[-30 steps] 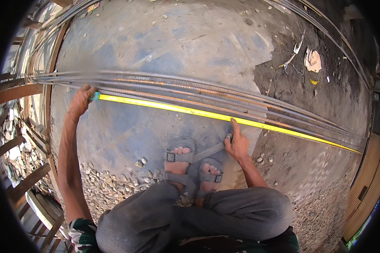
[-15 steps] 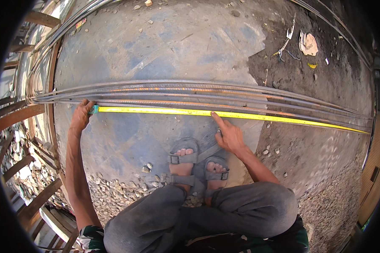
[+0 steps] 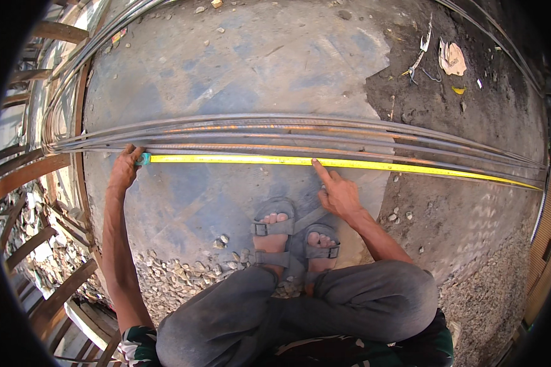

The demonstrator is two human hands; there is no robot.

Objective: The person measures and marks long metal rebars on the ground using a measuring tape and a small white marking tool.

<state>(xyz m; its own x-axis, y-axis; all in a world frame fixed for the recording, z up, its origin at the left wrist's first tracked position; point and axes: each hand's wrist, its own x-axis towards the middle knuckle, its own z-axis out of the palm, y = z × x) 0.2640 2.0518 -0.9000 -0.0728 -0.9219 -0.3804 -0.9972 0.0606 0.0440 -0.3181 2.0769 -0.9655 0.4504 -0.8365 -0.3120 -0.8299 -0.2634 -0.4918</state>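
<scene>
Tape measure [image 3: 300, 161], yellow, lay stretched flat along the near side of the steel bars [image 3: 275, 131], running from about 9 o'clock across to 3 o'clock, evidently so its blade could be read against them. Nearest in, the person squatted with knees drawn up, both sandalled feet [image 3: 294, 241] planted on the concrete slab [image 3: 239, 67] just short of the tape, which put both ends of the working length within arm's reach. Left hand [image 3: 125, 168], at 9 o'clock, was closed on the tape's teal end [image 3: 143, 159], pinning it at the bar ends, likely as the zero. Right hand [image 3: 338, 192], just right of centre, was half-curled, index finger extended and pressing the blade, seemingly to hold it down or mark a spot. Beyond the bars, bare slab; dark soil with paper scraps [image 3: 452, 58] at 1 o'clock. Timber framing [image 3: 27, 171] stood at the left rim.
</scene>
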